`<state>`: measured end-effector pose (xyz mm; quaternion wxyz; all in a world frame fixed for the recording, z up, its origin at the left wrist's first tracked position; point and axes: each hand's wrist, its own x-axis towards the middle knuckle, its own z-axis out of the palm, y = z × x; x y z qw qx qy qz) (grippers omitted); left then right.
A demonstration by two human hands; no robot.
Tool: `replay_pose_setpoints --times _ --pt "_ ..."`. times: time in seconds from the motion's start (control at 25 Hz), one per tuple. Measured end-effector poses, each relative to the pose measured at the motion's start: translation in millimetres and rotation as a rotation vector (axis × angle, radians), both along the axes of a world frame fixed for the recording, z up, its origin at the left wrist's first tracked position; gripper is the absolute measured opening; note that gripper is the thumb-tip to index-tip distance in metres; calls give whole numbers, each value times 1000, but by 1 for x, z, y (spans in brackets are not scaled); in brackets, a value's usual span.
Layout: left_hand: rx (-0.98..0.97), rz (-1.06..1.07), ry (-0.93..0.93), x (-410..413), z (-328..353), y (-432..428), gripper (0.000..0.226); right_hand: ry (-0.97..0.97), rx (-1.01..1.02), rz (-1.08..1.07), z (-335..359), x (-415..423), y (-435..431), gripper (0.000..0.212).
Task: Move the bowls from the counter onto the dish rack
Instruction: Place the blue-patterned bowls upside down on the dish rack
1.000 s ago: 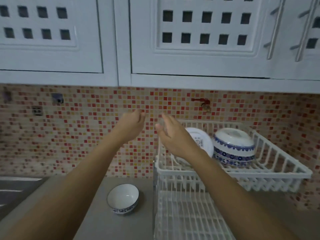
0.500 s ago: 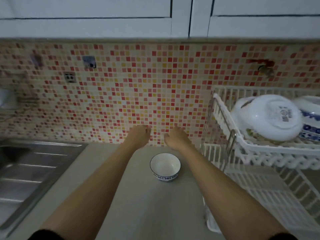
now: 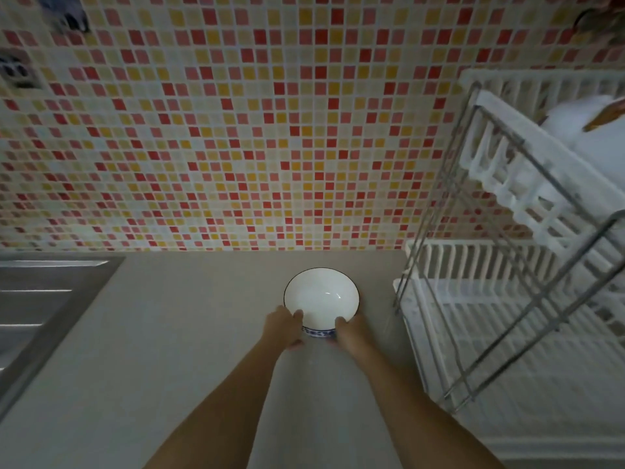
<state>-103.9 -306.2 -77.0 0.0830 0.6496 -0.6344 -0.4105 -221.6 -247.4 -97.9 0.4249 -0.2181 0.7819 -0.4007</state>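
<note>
A wall of red, pink and yellow mosaic tiles (image 3: 236, 130) is filling the upper part of the head-camera view, running down to a pale grey counter (image 3: 169, 350) that is stretching across the lower half. At the right, a two-tier white dish rack (image 3: 507, 299) on a metal wire frame is standing on the counter against the wall; its upper tier is carrying a white dish (image 3: 588, 143), only partly in view at the frame's edge, while what can be seen of the lower tier is showing bare slats. At the far left, the ribbed steel drainboard of a sink (image 3: 40, 299) is lying flush with the counter.

Two bare forearms are reaching up from the bottom of the frame toward a small white bowl (image 3: 321, 296), which is sitting upright on the counter between the sink and the rack, just left of the rack's lower tier and near the wall. The bowl is showing a thin dark rim and a blue patterned band low on its near side. The left hand (image 3: 282, 328) is cupping the bowl's near-left side, a thumb hooking over the rim. The right hand (image 3: 350, 333) is gripping the near-right side, a fingertip also pressing over the rim. Both hands are touching the bowl, which is looking to be resting on the counter.
</note>
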Motion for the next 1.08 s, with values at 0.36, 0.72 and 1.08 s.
replay_pose_setpoints --times 0.36,0.72,1.08 --pt "-353 -235 -169 47 67 -9 56 533 -90 237 78 26 20 59" --pt "-1069 -351 -255 88 219 44 43 1055 -296 617 227 56 86 63" --pt "-1450 -28 427 81 287 129 42 1094 -693 337 339 35 157 74"
